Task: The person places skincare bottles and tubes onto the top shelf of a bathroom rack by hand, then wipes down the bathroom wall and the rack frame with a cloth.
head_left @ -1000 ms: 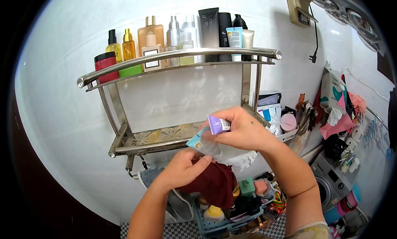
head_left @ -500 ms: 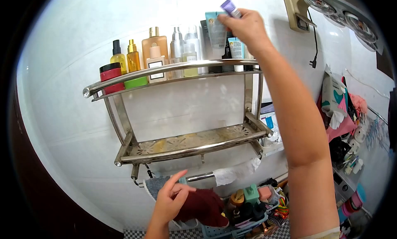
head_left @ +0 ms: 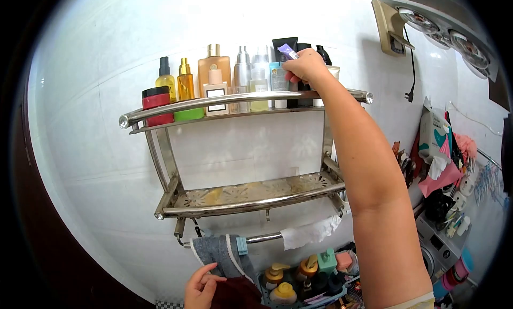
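Note:
My right hand (head_left: pixel 307 67) is over the right part of the upper metal shelf, its fingers closed on a small purple squeeze tube (head_left: pixel 287 52). Its fingertips are at the edge of a light blue squeeze tube (head_left: pixel 278 78), which stands cap down among the bottles; whether they still grip it I cannot tell. Behind stands a black tube (head_left: pixel 285 44). Low in the view, my left hand (head_left: pixel 201 287) is open with loosely bent fingers, beside a dark red cloth (head_left: pixel 235 294) and a grey towel (head_left: pixel 219 253).
The two-tier metal rack (head_left: pixel 240 98) carries a red jar (head_left: pixel 156 105), an amber bottle (head_left: pixel 185 82) and several cosmetic bottles on top. A white cloth (head_left: pixel 310 232) hangs from its lower bar. Below is a basket (head_left: pixel 264 294) of pump bottles. A plug cord (head_left: pixel 411 74) hangs at right.
My right hand has come down with the purple tube, and the light blue tube now stands on the shelf. My left hand has moved lower. The whole view has shifted slightly.

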{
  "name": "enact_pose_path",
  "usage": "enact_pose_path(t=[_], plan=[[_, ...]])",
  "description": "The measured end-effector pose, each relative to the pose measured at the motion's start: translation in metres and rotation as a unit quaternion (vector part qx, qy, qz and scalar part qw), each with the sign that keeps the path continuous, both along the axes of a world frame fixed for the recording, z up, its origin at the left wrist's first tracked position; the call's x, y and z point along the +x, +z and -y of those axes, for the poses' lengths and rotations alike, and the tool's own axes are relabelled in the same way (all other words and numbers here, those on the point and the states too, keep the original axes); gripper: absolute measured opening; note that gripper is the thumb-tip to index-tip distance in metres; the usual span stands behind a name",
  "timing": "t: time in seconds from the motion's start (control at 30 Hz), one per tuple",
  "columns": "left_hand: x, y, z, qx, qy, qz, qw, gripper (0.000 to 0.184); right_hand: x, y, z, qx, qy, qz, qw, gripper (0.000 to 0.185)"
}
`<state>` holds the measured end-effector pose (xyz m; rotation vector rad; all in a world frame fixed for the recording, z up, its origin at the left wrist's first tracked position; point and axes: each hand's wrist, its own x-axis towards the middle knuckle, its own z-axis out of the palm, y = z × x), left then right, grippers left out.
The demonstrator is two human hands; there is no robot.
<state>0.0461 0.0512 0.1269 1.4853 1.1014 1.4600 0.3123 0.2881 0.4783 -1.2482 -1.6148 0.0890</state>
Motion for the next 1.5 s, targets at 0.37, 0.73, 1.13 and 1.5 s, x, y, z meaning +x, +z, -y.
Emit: enact_pose_path(t=[0.37, 0.73, 1.13, 1.5], plan=[[0.0, -0.007, -0.003, -0.006, 0.001, 0.028, 1.0, 0.038, 0.0, 0.0, 0.0, -0.013, 0.015, 0.011, 1.0, 0.015], [-0.002, -0.016, -0.006, -0.01, -0.02, 0.039, 0.999, 0.036, 0.021, 0.002, 0.015, 0.034, 0.046, -0.022, 0.998, 0.031], [0.004, -0.019, -0.007, -0.029, -0.025, 0.049, 0.998, 0.03, 0.037, -0.009, 0.016, 0.004, 0.095, -0.112, 0.989, 0.036], [0.002, -0.022, -0.004, -0.024, -0.023, 0.036, 0.999, 0.03, 0.034, -0.009, 0.007, 0.009, -0.061, 0.17, 0.983, 0.023]])
